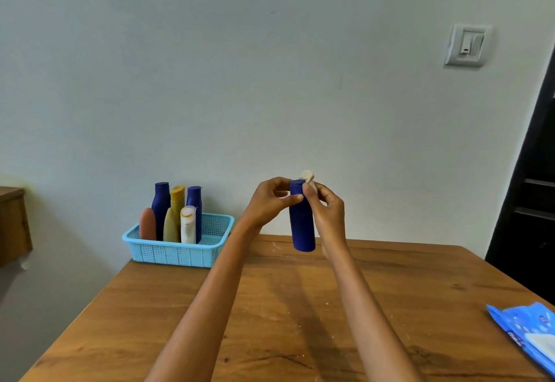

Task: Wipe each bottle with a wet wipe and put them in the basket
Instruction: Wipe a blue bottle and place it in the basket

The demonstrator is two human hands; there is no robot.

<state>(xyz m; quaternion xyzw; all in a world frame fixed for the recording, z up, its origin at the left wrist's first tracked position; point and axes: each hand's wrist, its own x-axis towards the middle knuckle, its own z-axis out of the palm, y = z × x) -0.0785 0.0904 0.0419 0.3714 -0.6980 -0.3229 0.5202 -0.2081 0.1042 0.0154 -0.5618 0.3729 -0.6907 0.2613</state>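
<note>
I hold a dark blue bottle (301, 225) upright in the air above the far side of the wooden table (270, 306). My left hand (268, 201) pinches its neck just below the cap. My right hand (329, 213) grips a crumpled white wet wipe (308, 178) against the cap and upper side of the bottle. At the table's back left stands a light blue basket (180, 254). It holds several bottles upright: two dark blue, a yellow one, a pink one, an olive one and a white one.
A blue pack of wet wipes (528, 333) lies at the table's right edge. A dark door frame (528, 186) is at the far right, and a wooden cabinet (12, 225) at the far left. The wall stands just behind the table.
</note>
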